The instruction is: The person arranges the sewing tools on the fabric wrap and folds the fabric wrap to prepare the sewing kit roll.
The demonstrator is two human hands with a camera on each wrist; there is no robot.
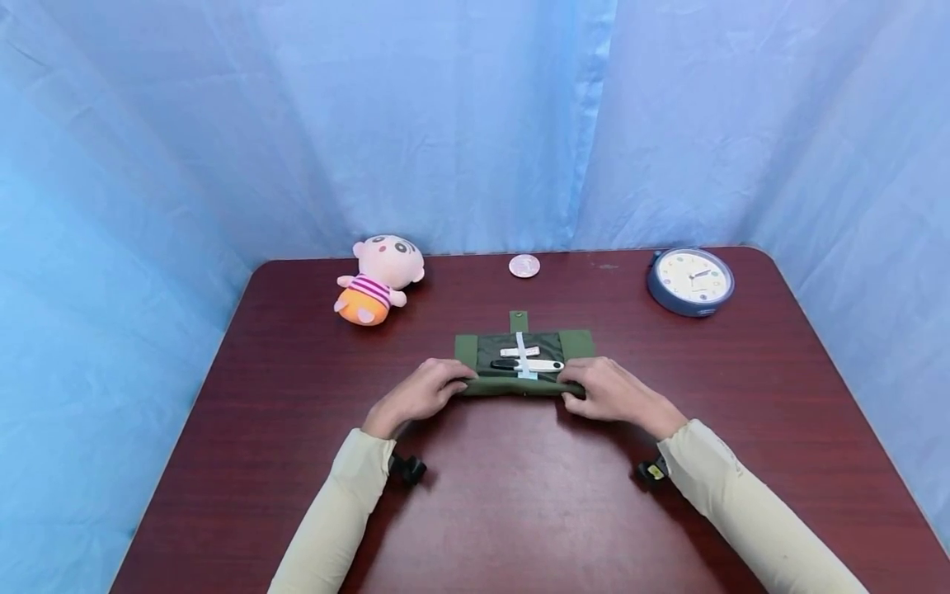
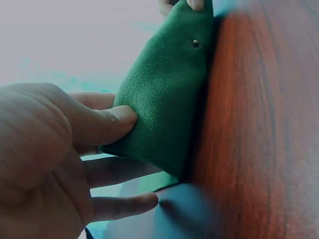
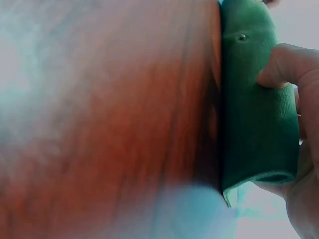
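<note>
A green cloth roll-up case [image 1: 576, 343] lies on the table with its near edge folded up into a roll [image 1: 515, 386]. My left hand [image 1: 421, 391] pinches the left end of that roll; in the left wrist view its thumb [image 2: 122, 117] presses the green cloth. The right end is pinched by my right hand [image 1: 612, 391], thumb on the near face beside a metal snap [image 3: 242, 37]. On the dark inner panel sit a slim black-and-white tool [image 1: 545, 365] and a small whitish piece [image 1: 512, 352], crossed by a pale strap [image 1: 521, 340]. A snap tab [image 1: 519, 319] points away at the far side.
A plush doll [image 1: 374, 280] in orange shorts lies at the back left of the dark red table [image 1: 490, 511]. At the back stands a round pale disc [image 1: 524, 266], and a blue-rimmed clock [image 1: 692, 282] is at the back right. Blue curtains [image 1: 445, 124] surround the table.
</note>
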